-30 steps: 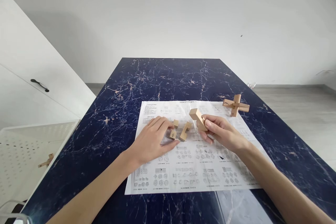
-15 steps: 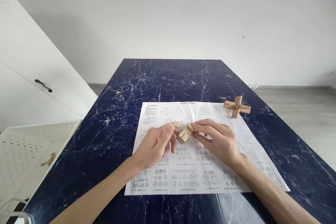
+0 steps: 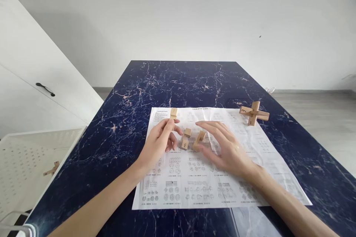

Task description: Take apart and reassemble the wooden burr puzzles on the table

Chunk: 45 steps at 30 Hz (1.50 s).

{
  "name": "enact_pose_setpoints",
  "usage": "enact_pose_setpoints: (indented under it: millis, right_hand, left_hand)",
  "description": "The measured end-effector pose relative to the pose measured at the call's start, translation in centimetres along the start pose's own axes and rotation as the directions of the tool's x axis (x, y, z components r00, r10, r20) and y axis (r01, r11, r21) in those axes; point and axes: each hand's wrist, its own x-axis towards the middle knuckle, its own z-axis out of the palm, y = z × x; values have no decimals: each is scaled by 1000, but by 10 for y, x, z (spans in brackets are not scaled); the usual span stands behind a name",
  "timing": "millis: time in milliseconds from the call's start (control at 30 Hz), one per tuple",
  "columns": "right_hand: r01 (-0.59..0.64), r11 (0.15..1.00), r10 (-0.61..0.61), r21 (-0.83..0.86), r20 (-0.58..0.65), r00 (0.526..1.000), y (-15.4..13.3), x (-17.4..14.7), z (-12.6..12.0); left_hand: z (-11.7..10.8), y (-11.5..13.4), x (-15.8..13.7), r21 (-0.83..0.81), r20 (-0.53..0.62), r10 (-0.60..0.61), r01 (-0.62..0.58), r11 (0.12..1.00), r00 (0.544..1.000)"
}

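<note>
I'm watching the left hand (image 3: pixel 160 136) pinching a pale notched wooden block (image 3: pixel 174 114) in a narrow grip over the white printed paper sheet (image 3: pixel 222 194), holding its near end, seemingly to leave the rest uncovered; its long axis is pointing away from the person. Rightward, a pale notched wooden bar (image 3: pixel 198 140) is slanting from near-left to far-right. The right hand (image 3: pixel 222 146) is hovering wide beside it, contact unclear. Farther right, a brown wooden cross (image 3: pixel 253 113) is resting at the sheet's edge, probably aside for room.
</note>
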Motion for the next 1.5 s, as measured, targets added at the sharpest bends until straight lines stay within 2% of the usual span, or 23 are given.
enact_pose_setpoints:
  millis: [167,333,467,600,700,933,1133,1333,1500]
  right_hand:
    - [90,995,-82,-29,206,975,-2,1,6]
    - [129,991,-113,-40,271,956,-1,-1,10]
    - [90,996,-86,-1,261,962,-1,-1,9]
    - [69,997,-74,27,219,973,-1,0,7]
    - [80,996,-86,41,184,979,-1,1,6]
    - [112,991,-120,69,116,986,-2,3,4]
    - [104,989,-119,100,154,981,-1,1,5]
    - [167,980,-187,112,200,962,0,2,7]
    - [114,979,-143,170,169,975,-1,3,7]
  left_hand:
    - [2,-6,0,-18,-4,14,-14,1000,1000]
    - [1,-4,-2,-41,61,-16,19,999,998]
    - [-3,-8,0,-94,125,-45,56,994,991]
    - [-4,-9,0,-109,63,-69,75,991,996]
    - [-2,-5,0,-111,23,-40,42,993,999]
    - [-2,-2,0,-75,22,29,-27,997,999]
    - [-3,-1,-1,-52,21,35,-34,998,999]
    - [-2,0,-1,-58,-3,15,-15,998,1000]
    - [-1,0,-1,-37,3,11,-11,999,1000]
